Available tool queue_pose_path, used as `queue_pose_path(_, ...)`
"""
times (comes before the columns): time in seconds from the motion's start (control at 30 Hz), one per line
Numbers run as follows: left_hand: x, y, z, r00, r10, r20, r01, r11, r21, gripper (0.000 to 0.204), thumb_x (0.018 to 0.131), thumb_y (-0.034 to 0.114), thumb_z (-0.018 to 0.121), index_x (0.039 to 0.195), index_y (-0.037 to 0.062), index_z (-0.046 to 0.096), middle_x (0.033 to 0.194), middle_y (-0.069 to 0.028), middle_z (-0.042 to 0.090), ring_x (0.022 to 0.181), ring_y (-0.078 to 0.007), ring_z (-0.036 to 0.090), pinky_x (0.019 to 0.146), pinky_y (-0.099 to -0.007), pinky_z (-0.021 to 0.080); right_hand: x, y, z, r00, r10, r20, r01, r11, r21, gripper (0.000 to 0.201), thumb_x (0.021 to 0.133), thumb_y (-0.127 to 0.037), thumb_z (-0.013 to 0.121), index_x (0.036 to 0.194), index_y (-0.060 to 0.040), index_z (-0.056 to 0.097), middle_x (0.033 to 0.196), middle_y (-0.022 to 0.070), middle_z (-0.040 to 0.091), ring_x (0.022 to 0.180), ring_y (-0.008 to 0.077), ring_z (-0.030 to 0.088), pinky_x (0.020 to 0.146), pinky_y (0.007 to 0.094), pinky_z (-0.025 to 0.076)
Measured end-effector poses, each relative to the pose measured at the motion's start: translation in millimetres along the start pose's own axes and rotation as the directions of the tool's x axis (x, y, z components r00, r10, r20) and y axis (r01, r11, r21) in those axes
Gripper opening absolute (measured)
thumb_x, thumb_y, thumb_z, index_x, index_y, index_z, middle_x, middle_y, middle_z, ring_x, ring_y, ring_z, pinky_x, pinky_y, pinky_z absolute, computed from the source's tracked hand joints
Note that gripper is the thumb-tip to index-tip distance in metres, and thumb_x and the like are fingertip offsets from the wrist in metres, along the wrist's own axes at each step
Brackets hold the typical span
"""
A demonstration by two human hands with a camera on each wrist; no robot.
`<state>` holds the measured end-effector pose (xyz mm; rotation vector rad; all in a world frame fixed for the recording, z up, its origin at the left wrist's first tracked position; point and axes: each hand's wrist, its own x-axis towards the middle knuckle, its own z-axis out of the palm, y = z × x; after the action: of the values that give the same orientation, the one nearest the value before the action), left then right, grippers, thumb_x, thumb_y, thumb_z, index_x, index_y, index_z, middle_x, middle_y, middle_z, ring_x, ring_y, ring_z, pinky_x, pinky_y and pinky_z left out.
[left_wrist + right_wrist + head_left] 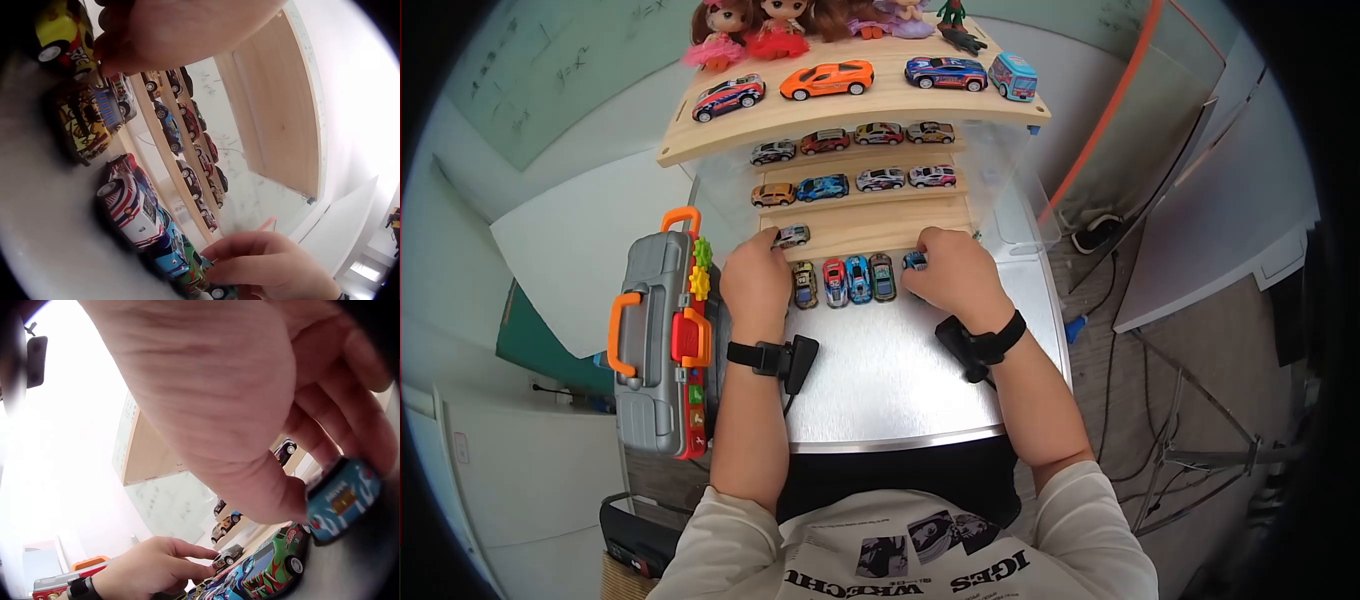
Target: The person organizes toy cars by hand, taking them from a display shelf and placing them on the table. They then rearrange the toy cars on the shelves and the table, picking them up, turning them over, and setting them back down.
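Observation:
The left hand pinches a small silver car at the left end of the lowest wooden step; in the right wrist view its fingertips meet that car. The right hand grips a blue car between thumb and fingers, low over the metal table at the right end of the row. Between the hands stand a dark yellow car, a red and blue car, a light blue car and a green car. A bright yellow car is beside the left hand.
Two upper steps hold several small cars. Above them, a wooden top board carries larger cars, a toy bus and dolls. A grey toolbox with orange handles stands left of the metal table.

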<state>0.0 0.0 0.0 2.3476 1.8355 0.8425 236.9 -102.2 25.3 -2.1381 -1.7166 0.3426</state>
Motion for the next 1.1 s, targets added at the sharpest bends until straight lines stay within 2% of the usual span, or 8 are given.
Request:
queue_pose_path(0.17,0.7,1.9,-3.6,0.999,-0.047,-0.003,0.047,0.999,0.003,0.028,0.091,0.013,0.067,0.116,0.0099,0.077,0.096,-0.0217,0.074,0.09,-0.0405,0.072,0.079,-0.0476,0.058,6.8,1.6,1.4,0.978,-0.027,-0.207,0.103,0.926,0.364,0.033,0.081,-0.016,0.072,0.109,0.0032,0.073,0.094,0.0198,0.074,0.086,0.036,0.07,0.078,0.0432,0.056)
queue_pose_path(0.27,1.2,-2.6,-2.7,0.998,-0.057,-0.015,0.057,0.998,0.007,0.027,0.091,0.012,0.066,0.115,0.0104,0.077,0.097,-0.0218,0.074,0.091,-0.0402,0.072,0.079,-0.0473,0.058,13.4,10.5,13.3,0.858,-0.244,-0.452,0.358,0.915,0.185,0.03,0.085,-0.009,0.07,0.112,0.0025,0.072,0.098,0.0193,0.074,0.092,0.0355,0.068,0.082,0.0432,0.055)
queue_pose_path(0.37,0.6,-0.5,-3.7,0.997,-0.065,-0.029,0.065,0.998,0.0,0.027,0.091,0.013,0.066,0.115,0.0102,0.078,0.096,-0.0212,0.074,0.09,-0.0394,0.072,0.078,-0.0469,0.058,20.3,19.4,18.6,0.823,-0.298,-0.484,0.392,0.914,0.103,0.028,0.084,-0.006,0.07,0.11,0.0014,0.073,0.101,0.0188,0.073,0.098,0.0361,0.066,0.086,0.0432,0.053)
queue_pose_path(0.53,-4.3,12.2,-7.8,0.996,-0.071,-0.047,0.069,0.997,-0.044,0.028,0.089,0.015,0.07,0.115,0.0081,0.077,0.09,-0.018,0.075,0.083,-0.0368,0.073,0.076,-0.0445,0.058,26.3,28.0,26.2,0.874,-0.247,-0.419,0.337,0.929,0.155,0.026,0.083,-0.002,0.069,0.108,-0.0001,0.074,0.098,0.0187,0.073,0.094,0.0369,0.067,0.083,0.0428,0.054)
queue_pose_path(0.73,-10.1,20.2,6.0,0.956,0.251,-0.149,-0.291,0.858,-0.423,0.028,0.086,0.014,0.075,0.11,0.0003,0.076,0.094,-0.0163,0.073,0.071,-0.031,0.069,0.068,-0.0403,0.056,28.7,26.8,31.5,0.912,-0.214,-0.35,0.322,0.902,0.287,0.025,0.085,0.002,0.066,0.108,-0.0018,0.075,0.111,0.0176,0.074,0.1,0.0353,0.069,0.085,0.0392,0.057)
queue_pose_path(0.83,-16.0,33.7,4.8,0.949,0.312,0.04,-0.228,0.769,-0.597,0.021,0.085,0.01,0.074,0.102,-0.0023,0.077,0.103,-0.0158,0.074,0.085,-0.0311,0.07,0.075,-0.0384,0.056,31.3,32.1,38.7,0.901,-0.253,-0.351,0.372,0.868,0.33,0.024,0.086,0.003,0.065,0.108,-0.0014,0.075,0.12,0.017,0.073,0.107,0.0352,0.069,0.091,0.0385,0.057)
queue_pose_path(0.93,-14.4,32.2,7.2,0.871,0.491,-0.029,-0.453,0.779,-0.433,0.023,0.084,0.012,0.075,0.103,-0.0007,0.078,0.113,-0.0162,0.074,0.101,-0.0336,0.069,0.086,-0.0411,0.054,29.1,29.2,35.2,0.902,-0.288,-0.321,0.385,0.873,0.298,0.024,0.085,0.003,0.063,0.106,-0.0004,0.075,0.122,0.0185,0.072,0.113,0.037,0.066,0.098,0.0416,0.053)
queue_pose_path(1.1,-17.8,33.5,12.3,0.847,0.53,-0.039,-0.512,0.794,-0.329,0.026,0.084,0.016,0.076,0.104,0.0009,0.078,0.128,-0.0192,0.068,0.116,-0.0358,0.063,0.099,-0.0467,0.048,28.5,23.0,35.5,0.879,-0.36,-0.312,0.449,0.845,0.29,0.024,0.084,0.002,0.063,0.104,0.0005,0.076,0.118,0.0194,0.073,0.113,0.038,0.065,0.102,0.0445,0.051)
